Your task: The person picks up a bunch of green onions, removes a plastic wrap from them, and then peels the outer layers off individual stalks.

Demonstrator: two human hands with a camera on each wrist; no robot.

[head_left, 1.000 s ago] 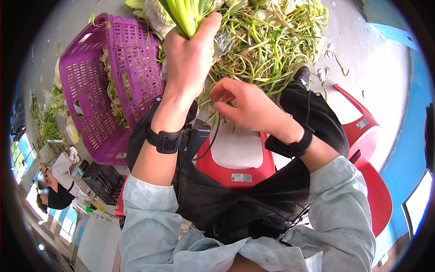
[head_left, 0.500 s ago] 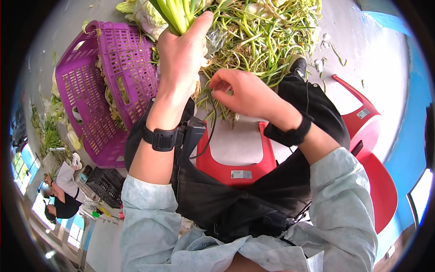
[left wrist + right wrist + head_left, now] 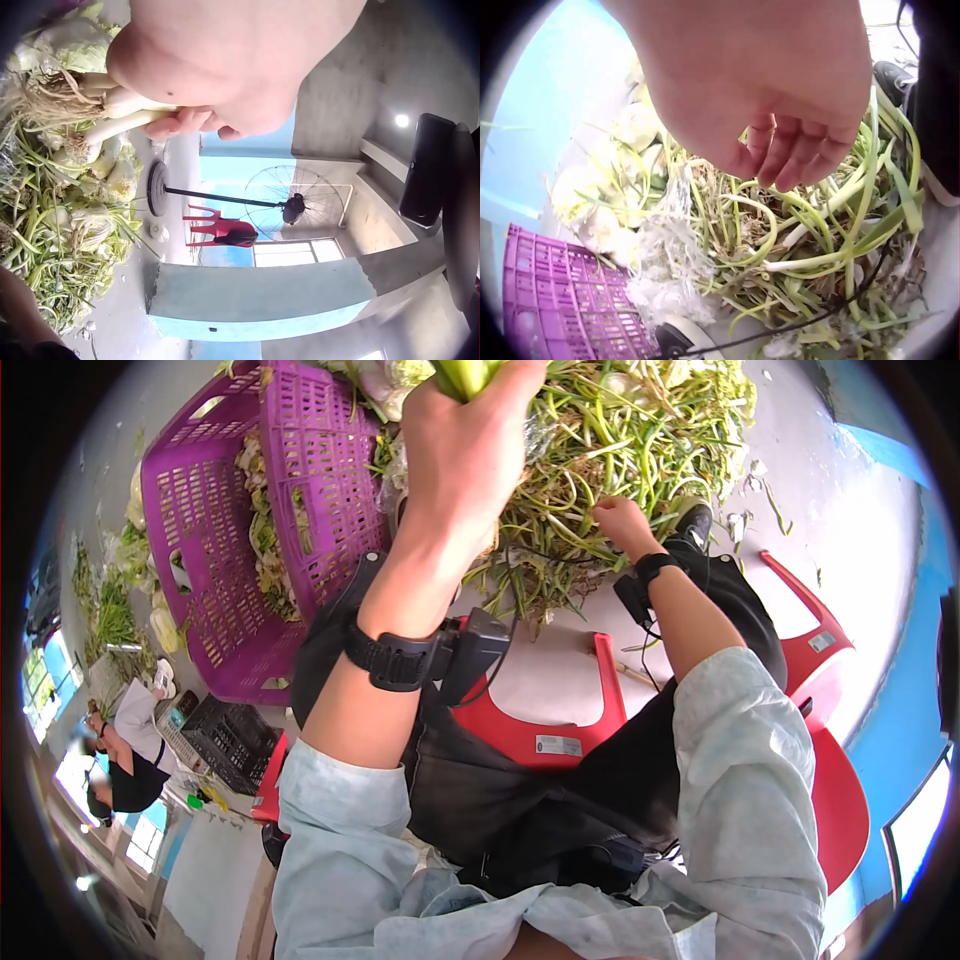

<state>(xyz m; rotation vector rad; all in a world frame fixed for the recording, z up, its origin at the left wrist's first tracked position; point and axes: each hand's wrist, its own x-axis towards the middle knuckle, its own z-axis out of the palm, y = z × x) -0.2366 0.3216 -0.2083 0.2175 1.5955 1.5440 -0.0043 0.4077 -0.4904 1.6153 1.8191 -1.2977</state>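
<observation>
My left hand (image 3: pixel 465 460) grips a bunch of green onions (image 3: pixel 465 374) at the top of the head view. The left wrist view shows their white stalks (image 3: pixel 135 126) and stringy roots (image 3: pixel 56 105) jutting out past the hand. Low over a heap of discarded onion leaves (image 3: pixel 640 435) is my right hand (image 3: pixel 622 522). Its fingers (image 3: pixel 787 154) hang loosely curled in the right wrist view, with no item visible between them. Limp green and white leaves (image 3: pixel 810 262) lie just below those fingers.
A purple plastic basket (image 3: pixel 325 480) holding leafy scraps lies tipped at the left. Pale cabbages (image 3: pixel 604 225) and crumpled clear plastic (image 3: pixel 671 262) border the heap. A red stool (image 3: pixel 560 745) stands between my legs. Farther off are a standing fan (image 3: pixel 289 208) and another person (image 3: pixel 130 750).
My right hand has moved away from beside the left wrist, forward and right over the leaf heap. The left hand still grips the green onions and sits slightly farther right in view.
</observation>
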